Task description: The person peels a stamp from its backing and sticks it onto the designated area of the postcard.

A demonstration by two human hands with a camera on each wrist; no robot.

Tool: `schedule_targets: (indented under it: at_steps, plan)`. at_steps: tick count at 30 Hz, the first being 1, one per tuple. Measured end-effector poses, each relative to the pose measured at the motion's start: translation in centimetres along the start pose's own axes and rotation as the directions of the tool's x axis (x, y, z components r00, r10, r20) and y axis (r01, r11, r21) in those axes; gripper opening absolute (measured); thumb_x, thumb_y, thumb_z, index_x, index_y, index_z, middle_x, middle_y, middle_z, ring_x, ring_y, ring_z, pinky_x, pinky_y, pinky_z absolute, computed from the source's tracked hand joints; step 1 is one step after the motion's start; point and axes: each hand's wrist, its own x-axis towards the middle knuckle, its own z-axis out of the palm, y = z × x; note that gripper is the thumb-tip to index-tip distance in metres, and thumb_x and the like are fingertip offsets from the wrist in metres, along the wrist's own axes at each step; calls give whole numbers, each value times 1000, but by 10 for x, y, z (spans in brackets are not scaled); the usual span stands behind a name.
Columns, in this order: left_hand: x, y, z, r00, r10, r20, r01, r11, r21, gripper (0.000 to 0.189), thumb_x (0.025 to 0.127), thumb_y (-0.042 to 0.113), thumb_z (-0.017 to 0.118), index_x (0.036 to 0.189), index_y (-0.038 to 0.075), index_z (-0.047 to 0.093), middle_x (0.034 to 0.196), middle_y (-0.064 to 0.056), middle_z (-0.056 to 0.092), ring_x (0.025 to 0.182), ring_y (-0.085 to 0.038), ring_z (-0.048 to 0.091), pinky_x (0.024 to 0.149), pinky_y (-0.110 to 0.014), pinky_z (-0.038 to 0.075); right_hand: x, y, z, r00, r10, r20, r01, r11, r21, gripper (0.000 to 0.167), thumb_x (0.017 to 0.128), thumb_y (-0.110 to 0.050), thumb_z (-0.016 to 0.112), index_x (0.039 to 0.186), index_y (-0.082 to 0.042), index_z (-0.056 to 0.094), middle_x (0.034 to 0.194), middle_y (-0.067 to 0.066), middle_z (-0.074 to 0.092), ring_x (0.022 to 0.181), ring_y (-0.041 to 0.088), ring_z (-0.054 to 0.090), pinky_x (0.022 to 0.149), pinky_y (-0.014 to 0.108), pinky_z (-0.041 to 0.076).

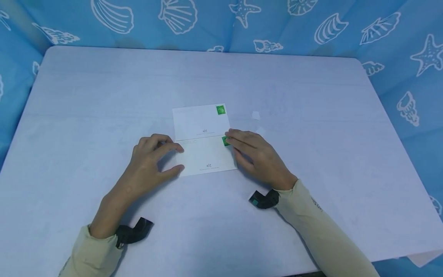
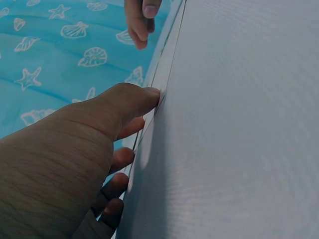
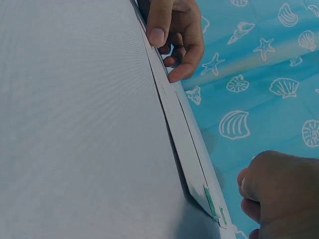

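Two white envelopes lie one above the other in the head view. The far envelope (image 1: 199, 119) bears a green stamp (image 1: 220, 110) in its top right corner and a small printed mark low in the middle. A matching near envelope (image 1: 205, 156) has its own green stamp (image 1: 225, 141). My left hand (image 1: 150, 163) is at the near envelope's left edge, thumb and forefinger tips on it. My right hand (image 1: 256, 156) lies over the upper right corner, its fingertips partly covering the near stamp. In the right wrist view, the near envelope (image 3: 177, 132) shows as a thin slanting strip.
A small whitish paper piece (image 1: 255, 115) lies right of the far envelope, with another faint piece (image 1: 260, 132) near the right knuckles. The white-covered table (image 1: 104, 88) reaches back to a blue curtain (image 1: 214, 23) printed with shells. A pale sheet (image 1: 423, 257) shows below the right front edge.
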Motion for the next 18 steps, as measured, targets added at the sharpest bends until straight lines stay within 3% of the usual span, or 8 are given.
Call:
schedule_targets:
  at_steps: [10, 18]
  plan:
    - [2, 1, 0, 1000, 3, 3, -3, 1000, 8, 36, 79, 17, 86, 111, 16, 70, 118, -9, 53, 106, -34, 45, 91, -56, 32, -1, 0, -2, 988, 44, 147, -40, 999, -34, 40, 96, -9, 66, 135, -2, 62, 142, 8, 57, 132, 25, 52, 112, 39, 36]
    - [0, 1, 0, 999, -34, 20, 34, 999, 23, 41, 78, 18, 87, 115, 16, 70, 120, -11, 54, 109, -35, 45, 94, -56, 32, 0, 0, 2, 994, 77, 80, -78, 997, 15, 39, 95, -10, 67, 133, -3, 63, 140, 8, 58, 131, 22, 52, 110, 37, 38]
